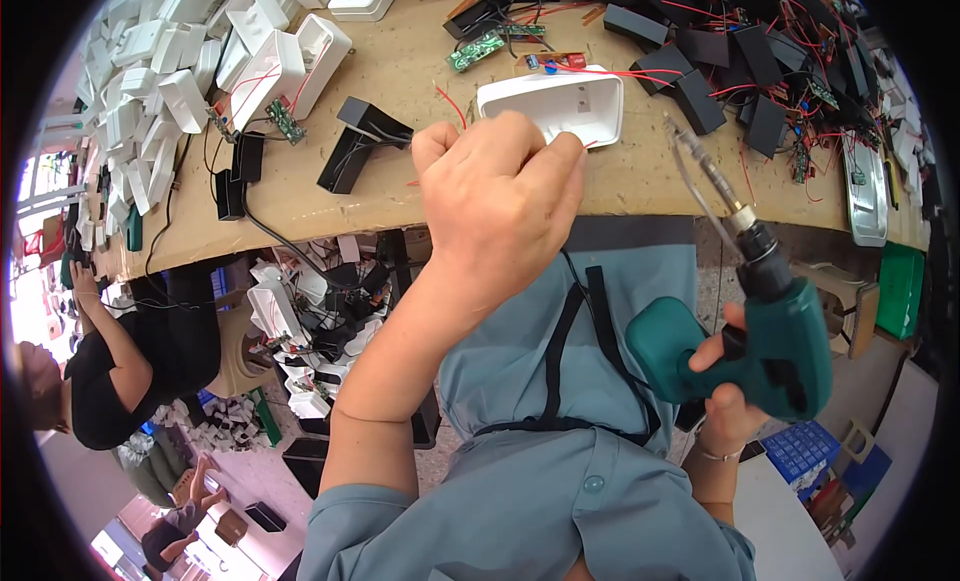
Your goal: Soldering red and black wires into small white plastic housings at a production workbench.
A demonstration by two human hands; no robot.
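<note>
My left hand [500, 196] is closed, knuckles up, over the near edge of a white plastic case [600, 101]. Its curled fingers hide whatever they hold, and a bit of red wire shows beside them. In my right hand [728, 401] is a green cordless power drill [790, 341], gripped by its handle with a finger near the trigger. A long metal bit [710, 166] points up from its chuck toward the table. Just behind the white case lies a small circuit board [555, 63] with red wires running right.
Open black cases [350, 146] with cables lie left of my left hand. White cases [165, 41] are heaped at the far left, black cases with boards [750, 51] at the far right. A metal tray [866, 196] sits at the right edge. Another person [130, 351] works at left.
</note>
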